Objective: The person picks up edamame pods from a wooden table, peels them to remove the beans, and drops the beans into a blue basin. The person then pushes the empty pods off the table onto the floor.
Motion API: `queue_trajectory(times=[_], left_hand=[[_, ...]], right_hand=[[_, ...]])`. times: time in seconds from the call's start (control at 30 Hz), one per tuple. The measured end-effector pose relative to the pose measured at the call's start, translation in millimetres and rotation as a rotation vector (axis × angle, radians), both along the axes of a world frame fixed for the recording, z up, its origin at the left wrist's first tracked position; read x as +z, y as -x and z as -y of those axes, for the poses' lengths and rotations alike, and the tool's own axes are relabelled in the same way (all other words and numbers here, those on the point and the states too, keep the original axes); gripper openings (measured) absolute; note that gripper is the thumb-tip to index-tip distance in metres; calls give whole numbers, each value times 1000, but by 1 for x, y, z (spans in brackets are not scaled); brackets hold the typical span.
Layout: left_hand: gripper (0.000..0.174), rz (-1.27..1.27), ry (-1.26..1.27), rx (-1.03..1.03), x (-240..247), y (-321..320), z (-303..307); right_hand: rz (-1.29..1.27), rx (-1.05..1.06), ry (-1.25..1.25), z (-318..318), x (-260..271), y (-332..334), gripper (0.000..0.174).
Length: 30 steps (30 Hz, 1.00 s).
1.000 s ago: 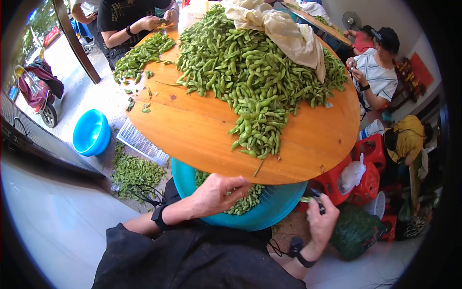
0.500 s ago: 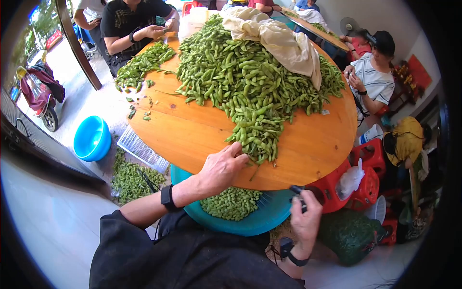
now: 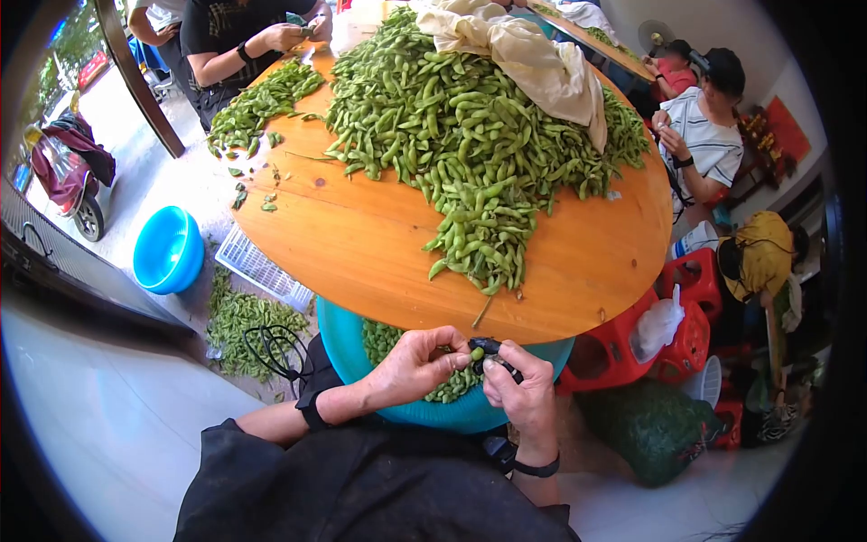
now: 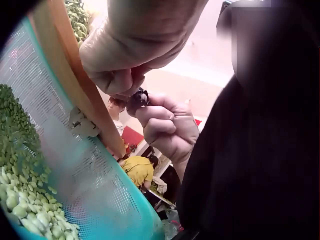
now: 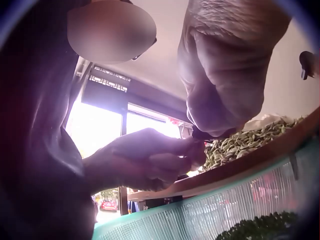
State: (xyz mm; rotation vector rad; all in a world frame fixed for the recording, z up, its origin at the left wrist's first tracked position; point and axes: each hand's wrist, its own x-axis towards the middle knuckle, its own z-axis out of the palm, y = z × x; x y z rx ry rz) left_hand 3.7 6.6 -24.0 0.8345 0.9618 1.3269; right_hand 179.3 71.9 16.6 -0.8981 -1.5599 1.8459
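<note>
Over the teal basket, both hands meet in the head view. My left hand pinches a green soybean pod between thumb and fingers. My right hand grips a small black tool right at the pod; its exact kind cannot be told. In the left wrist view the right hand's fingers curl around the dark tool. Shelled green beans lie in the basket below. A big heap of pods covers much of the wooden table just beyond.
The table edge overhangs the basket. Red stools and a dark green bag stand to the right. On the left floor are a blue basin, a white crate and scattered pods. Other people sit or stand around the tables.
My left hand went from above the basket to the pods at the table's edge, then came back with a pod. My right hand moved in from the right, bringing the black tool to it.
</note>
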Motion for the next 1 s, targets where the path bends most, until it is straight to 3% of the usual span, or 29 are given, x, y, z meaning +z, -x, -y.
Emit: queue_trajectory(times=[0.07, 0.13, 0.23, 0.27, 0.33, 0.37, 0.47, 0.53, 0.57, 0.63, 0.73, 0.8, 0.9, 1.0], left_hand=[[6, 130, 81, -98, 5, 6, 2], [7, 257, 160, -201, 6, 9, 1], [10, 458, 178, -303, 4, 10, 1], [13, 368, 164, -276, 4, 10, 2], [16, 279, 151, -247, 5, 7, 3], [15, 185, 133, -210, 9, 3, 4], [19, 89, 114, -181, 11, 5, 5], [21, -350, 61, -211, 16, 8, 3], [21, -352, 57, -212, 20, 12, 2], [22, -592, -84, -285, 26, 19, 2], [21, -666, -303, -198, 11, 15, 5], [21, -750, -297, -197, 8, 11, 5], [28, -806, -312, 35, -1, -1, 7], [24, -928, -367, -29, 3, 0, 6]], right_hand=[[-36, 35, 32, -2, -1, -4, 15], [-196, 74, 249, -4, -2, -8, 13], [-134, 62, 252, 0, 3, -8, 9], [-135, 62, 254, 2, 0, -7, 9], [207, -71, -444, 8, -7, -1, 9], [321, -98, -660, 10, -3, 1, 12], [334, -74, -806, 18, 10, 7, 12], [343, -81, -817, 21, 10, 9, 13], [355, -75, -799, 21, 8, 8, 11], [366, -68, -790, 20, 5, 6, 10], [364, -38, -803, 20, 0, 6, 12], [374, -44, -960, 24, -3, 11, 15], [409, -44, -989, 26, -6, 13, 16], [436, -65, -983, 19, -2, 0, 17]])
